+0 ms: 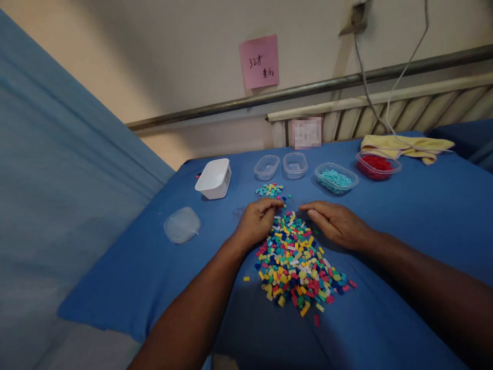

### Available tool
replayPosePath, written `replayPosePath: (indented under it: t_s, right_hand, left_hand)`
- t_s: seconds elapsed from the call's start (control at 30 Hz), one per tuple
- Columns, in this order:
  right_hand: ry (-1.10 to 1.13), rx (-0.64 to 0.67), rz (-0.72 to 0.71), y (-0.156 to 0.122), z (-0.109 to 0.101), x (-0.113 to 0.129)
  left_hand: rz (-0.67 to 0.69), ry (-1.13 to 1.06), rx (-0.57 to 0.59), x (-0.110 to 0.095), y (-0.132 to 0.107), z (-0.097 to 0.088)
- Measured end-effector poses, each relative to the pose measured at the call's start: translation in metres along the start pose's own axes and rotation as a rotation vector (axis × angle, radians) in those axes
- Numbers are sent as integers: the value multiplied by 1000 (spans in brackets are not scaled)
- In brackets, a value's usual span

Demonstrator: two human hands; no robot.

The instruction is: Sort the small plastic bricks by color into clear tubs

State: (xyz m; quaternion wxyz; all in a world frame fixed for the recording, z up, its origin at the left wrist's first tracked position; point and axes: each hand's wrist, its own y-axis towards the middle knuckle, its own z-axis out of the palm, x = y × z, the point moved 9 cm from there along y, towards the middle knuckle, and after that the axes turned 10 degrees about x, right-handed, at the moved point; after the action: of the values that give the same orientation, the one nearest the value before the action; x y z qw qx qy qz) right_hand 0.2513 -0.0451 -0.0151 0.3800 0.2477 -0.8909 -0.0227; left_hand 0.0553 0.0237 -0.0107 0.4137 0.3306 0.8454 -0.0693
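A spread pile of small coloured plastic bricks (pixel 295 257) lies on the blue cloth between my forearms. My left hand (pixel 257 221) rests at the upper left edge of the pile, fingers bent inward and thumb apart from them. Across from it, my right hand (pixel 335 222) is at the upper right edge, its fingers stretched toward the left hand and close together. I see nothing held in either hand. Just beyond the fingertips is a smaller cluster of mostly turquoise and yellow bricks (pixel 270 190). A few loose bricks lie between the two heaps.
Behind stand two clear tubs (pixel 266 167), a tub of turquoise pieces (pixel 336 179) and a tub of red pieces (pixel 377 166). At left are a white container (pixel 214 178) and a clear lid (pixel 182 225). A yellow cloth (pixel 404 146) and cable lie at the back right.
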Motion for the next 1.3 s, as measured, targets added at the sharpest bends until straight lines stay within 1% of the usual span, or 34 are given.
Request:
replayPosePath:
  t_s: [0.07, 0.13, 0.17, 0.2, 0.27, 0.37, 0.5, 0.6, 0.7, 0.83, 1.0, 1.07, 1.2, 1.23, 1.3]
  right_hand:
    - [-10, -118, 53, -3, -12, -13]
    - [-8, -169, 91, -3, -16, -24]
    - [-9, -173, 102, -2, -15, -27]
    - [-10, -166, 106, -1, -14, -29]
    - [-7, -145, 102, 2, -11, -28]
    - [8, -142, 91, 3, -10, -25]
    - [11, -138, 65, 4, -10, -23]
    - [23, -128, 66, 6, -10, -24]
    - [13, -126, 73, 7, -10, -23]
    - [-2, -127, 68, 7, -10, -22]
    - [-25, -132, 39, 7, -7, -25]
    - [-23, -139, 24, 7, -7, -26]
    - [-1, -146, 18, 7, -6, -28]
    - [2, -148, 19, 7, -6, -28]
    - [3, -149, 24, 7, -7, -28]
  left_hand:
    - [-53, 36, -136, 9, -2, -20]
    - [-123, 126, -248, 22, -4, -42]
    - [-156, 184, -279, 28, -4, -52]
    - [-183, 250, -288, 33, -2, -59]
    - [-215, 388, -244, 40, 5, -67]
    - [-224, 521, -125, 44, 22, -64]
    - [-201, 592, 12, 43, 43, -51]
    - [-206, 641, 75, 43, 50, -45]
    - [-237, 673, 90, 44, 50, -44]
    - [-281, 689, 106, 41, 43, -45]
    - [-307, 654, 192, 36, 31, -45]
    - [-326, 642, 194, 37, 27, -50]
    - [-369, 639, 136, 39, 25, -67]
    - [-363, 631, 148, 38, 25, -67]
    - [-323, 611, 217, 35, 26, -61]
